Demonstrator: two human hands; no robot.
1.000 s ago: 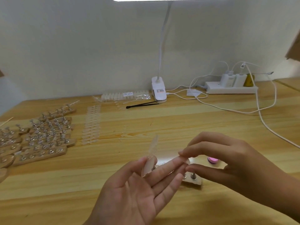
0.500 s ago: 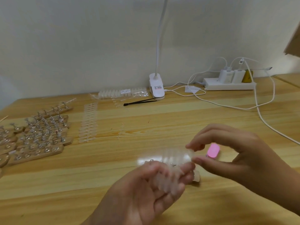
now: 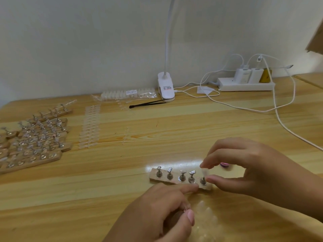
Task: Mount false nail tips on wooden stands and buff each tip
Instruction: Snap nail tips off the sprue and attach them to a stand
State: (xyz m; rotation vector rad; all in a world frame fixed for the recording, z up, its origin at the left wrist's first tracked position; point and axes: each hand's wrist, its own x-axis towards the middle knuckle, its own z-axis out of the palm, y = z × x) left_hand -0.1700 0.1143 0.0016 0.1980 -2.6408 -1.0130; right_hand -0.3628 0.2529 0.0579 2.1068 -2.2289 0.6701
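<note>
1. The right grip (image 3: 253,169) pinches one clear nail tip (image 3: 204,172) between thumb and forefinger, directly over the rightmost peg (image 3: 202,181) of the wooden stand (image 3: 154,177). I cannot tell whether the tip touches the peg head yet.
2. The left grip (image 3: 157,217) does two jobs. Its forefinger presses the stand's near edge, while the thumb clamps a strip of spare tips (image 3: 207,215) against the curled fingers. The strip trails onto the desk (image 3: 122,180).
3. Risk: seating is half blind. The tip is transparent and the fingers cover the peg, so it may land off-centre or tilted. I judge buffing would then lever it loose.
4. Risk: only one fingertip steadies the stand. A hard push on the end peg could skid it or lift its far left end.
5. Risk: the left grip's attention is split. More pressure on the stand may loosen the clamp, and the strip could slide out or bend.
6. Risk: the neighbouring bare peg (image 3: 191,176) stands just beside, and a stray right finger could knock it askew.
7. Risk: a pink item (image 3: 224,164) sits mostly hidden behind the right grip, where it is easily nudged.
</note>
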